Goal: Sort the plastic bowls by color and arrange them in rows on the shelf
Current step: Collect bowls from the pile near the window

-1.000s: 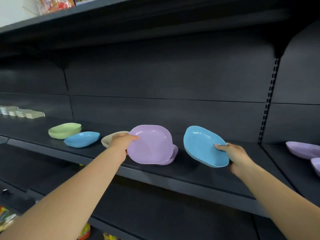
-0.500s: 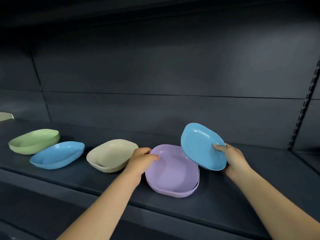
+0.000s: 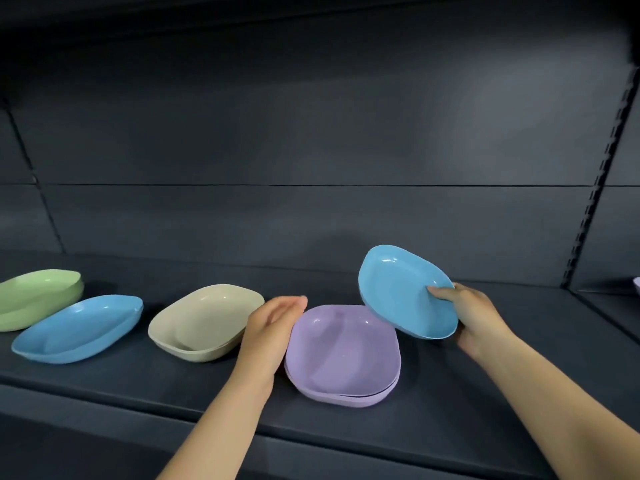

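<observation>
Head view, dark shelf (image 3: 104, 382). Right hand (image 3: 474, 320) holds a blue bowl (image 3: 405, 292) tilted up off the shelf, thumb over the near rim and inner face, remaining fingers hidden behind the bowl (pinch grip on the rim). Its lower edge hangs just above the back right corner of the purple stack (image 3: 343, 355), two nested purple bowls sitting flat on the shelf. Left hand (image 3: 273, 327) is beside the stack's left rim, fingers straight and close together, gripping nothing; cannot tell whether it touches the rim. Left of that hand, in sequence: beige bowl (image 3: 204, 320), second blue bowl (image 3: 79, 327), green bowl (image 3: 38, 296) partly cut by the frame edge. All three rest upright on the shelf, near one another.
</observation>
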